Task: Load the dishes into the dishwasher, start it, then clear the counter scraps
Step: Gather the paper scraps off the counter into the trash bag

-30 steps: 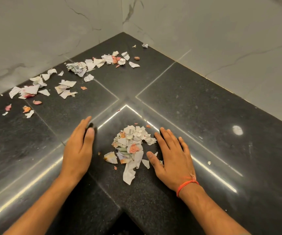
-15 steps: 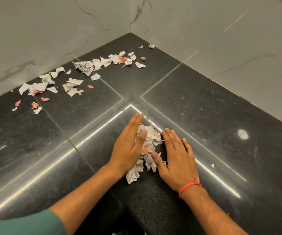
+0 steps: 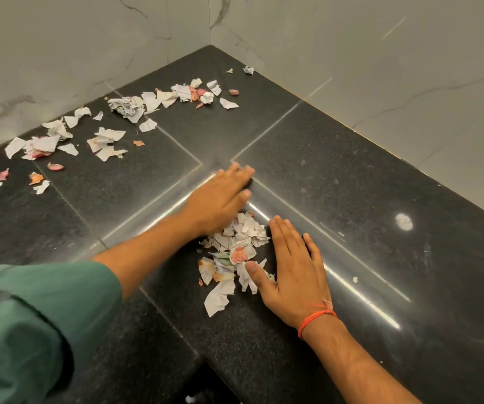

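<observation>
A black granite counter [image 3: 337,158] runs into a corner of pale marble-look wall tiles [image 3: 351,53]. The right hand [image 3: 291,265] lies flat on the stone, fingers straight and together, its thumb side touching the gathered pile of scraps [image 3: 232,258] near the counter's front edge. The left hand [image 3: 220,196] reaches across above the pile, fingers extended and gripping nothing; it is blurred, so whether its palm touches the stone cannot be told. A green sleeve [image 3: 30,325] fills the lower left, and a red thread [image 3: 316,317] circles the right wrist.

Beyond the hands, a loose band of scattered scraps [image 3: 112,132] of torn paper and pinkish peel lies along the left wall, well apart from the pile, with a few stray bits [image 3: 248,70] deep in the corner.

The step in hand looks like sweeping scraps together. To do it well, the right hand should serve as a fixed wall while the left drags its edge low along the stone toward it, so light paper does not slip under. The far band will likely need separate sweeps. The pile sits close to the edge, so a hard push could spill pieces onto the floor.
</observation>
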{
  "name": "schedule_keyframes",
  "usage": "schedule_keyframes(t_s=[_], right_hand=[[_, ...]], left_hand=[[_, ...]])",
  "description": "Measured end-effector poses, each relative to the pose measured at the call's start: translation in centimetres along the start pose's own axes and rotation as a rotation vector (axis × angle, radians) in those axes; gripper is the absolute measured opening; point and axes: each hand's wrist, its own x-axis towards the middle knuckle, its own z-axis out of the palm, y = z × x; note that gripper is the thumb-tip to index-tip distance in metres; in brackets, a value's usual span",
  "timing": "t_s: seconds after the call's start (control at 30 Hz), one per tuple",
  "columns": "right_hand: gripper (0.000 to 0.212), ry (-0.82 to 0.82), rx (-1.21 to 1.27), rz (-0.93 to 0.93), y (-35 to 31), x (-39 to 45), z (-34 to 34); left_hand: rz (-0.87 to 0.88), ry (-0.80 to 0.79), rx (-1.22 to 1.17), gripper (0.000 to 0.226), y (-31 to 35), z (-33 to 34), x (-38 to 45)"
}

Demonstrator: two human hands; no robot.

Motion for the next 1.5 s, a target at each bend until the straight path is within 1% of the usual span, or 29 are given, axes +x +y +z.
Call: schedule_keyframes(t_s=[0.07,0.13,0.2,0.23,0.3,0.4,0.47,0.5,0.53,0.57,0.63,0.67,0.8,0.9,0.97,1.03,1.07,1.1,1.17,1.2,1.27,1.33,1.37,1.4,1.5], right_hand=[[0.094,0.002,0.011,-0.003,-0.1,0.0,0.0],[0.095,0.01,0.028,-0.001,-0.1,-0.1,-0.1],[0.095,0.006,0.028,0.003,-0.1,-0.1,-0.1],[0.096,0.003,0.022,0.002,-0.1,-0.1,-0.1],[0.096,-0.008,0.009,0.002,0.0,-0.1,-0.2],[0.096,-0.005,0.01,0.001,0.0,0.0,-0.1],[0.096,-0.003,0.015,0.003,0.0,0.0,-0.1],[0.096,-0.006,0.015,0.004,0.0,0.0,-0.1],[0.097,-0.007,0.016,0.004,0.0,0.0,-0.1],[0.098,-0.007,0.018,0.006,0.0,-0.1,-0.1],[0.098,-0.006,0.021,0.01,0.0,0.0,-0.2],[0.098,-0.008,0.019,0.01,0.0,0.0,-0.2],[0.097,-0.007,0.03,-0.005,0.0,0.0,-0.2],[0.098,0.025,0.069,-0.017,0.1,-0.1,-0.1],[0.098,0.043,0.093,-0.021,0.0,-0.2,-0.1],[0.1,0.046,0.105,-0.017,0.0,-0.3,-0.2],[0.101,0.043,0.107,-0.015,0.0,-0.3,-0.2],[0.101,0.04,0.109,-0.011,0.0,-0.3,-0.3],[0.101,0.036,0.107,-0.006,0.1,-0.3,-0.4],[0.1,0.035,0.107,-0.004,0.2,-0.4,-0.5],[0.099,0.024,0.11,-0.003,0.3,-0.5,-0.5],[0.098,0.027,0.117,-0.012,0.3,-0.4,-0.4],[0.098,0.037,0.124,-0.017,0.3,-0.5,-0.3],[0.098,0.045,0.13,-0.021,0.3,-0.5,-0.3],[0.096,0.057,0.15,-0.035,0.4,-0.5,-0.1]], left_hand=[[0.085,-0.083,-0.025,0.056,1.7,0.6,-1.8],[0.165,-0.153,-0.136,0.055,2.4,0.9,-3.1],[0.192,-0.129,-0.316,0.054,2.6,0.3,-3.5],[0.177,-0.074,-0.374,0.053,2.2,0.0,-3.3],[0.115,0.079,-0.37,0.047,0.8,-0.5,-2.0],[-0.053,0.253,-0.231,0.047,-3.0,-1.6,1.7],[-0.207,0.275,-0.152,0.053,-5.4,-2.9,3.8],[-0.263,0.264,-0.136,0.057,-6.4,-3.3,4.4],[-0.282,0.243,-0.11,0.059,-6.9,-3.4,4.8],[-0.259,0.212,-0.064,0.06,-7.1,-3.3,4.9],[-0.131,0.129,0.019,0.062,-6.2,-2.6,4.4],[-0.068,0.088,0.016,0.064,-5.2,-2.2,3.8],[0.115,-0.026,-0.048,0.059,-1.2,-0.3,0.4],[0.257,-0.141,-0.073,0.061,0.9,1.4,-2.5],[0.286,-0.195,-0.174,0.057,1.7,2.1,-3.9],[0.205,-0.159,-0.388,0.05,2.2,1.6,-4.8],[0.14,-0.087,-0.492,0.046,2.3,1.1,-5.1],[0.074,0.014,-0.546,0.044,2.3,0.6,-5.4],[-0.053,0.222,-0.534,0.041,2.1,-0.1,-6.4],[-0.125,0.301,-0.521,0.041,2.1,-0.2,-7.1],[-0.279,0.408,-0.547,0.044,2.4,0.2,-9.3],[-0.429,0.462,-0.601,0.052,3.2,1.6,-12.0],[-0.473,0.471,-0.612,0.057,4.2,2.6,-13.2],[-0.484,0.472,-0.595,0.061,5.5,3.8,-14.0],[-0.403,0.45,-0.435,0.062,9.6,7.0,-14.6]])
